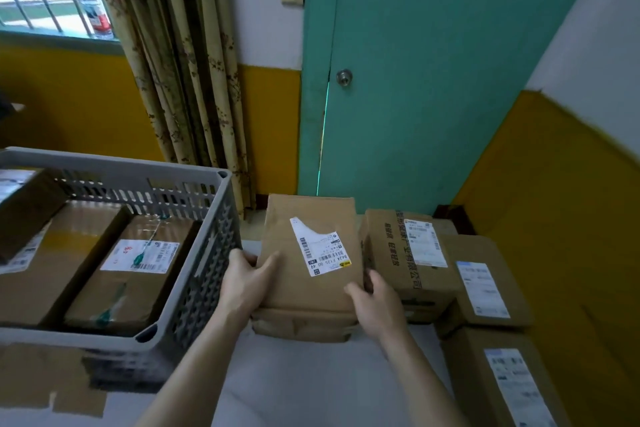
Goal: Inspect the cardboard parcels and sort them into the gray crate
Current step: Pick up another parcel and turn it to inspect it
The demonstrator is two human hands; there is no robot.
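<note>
White tabletop (277, 385): L hand (244, 282) & R hand (375, 305) grip parcel (311, 253) sides, beside gray crate (194, 184).

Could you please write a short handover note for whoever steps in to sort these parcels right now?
Left hand and right hand both grip the labelled parcel, one on each side, label up; it sits on another parcel on the table.
Gray crate stands to the left, already holding at least three parcels.
Left to do: check the held parcel and put it in the crate, then the one below it and the stack of parcels on the right.
</note>
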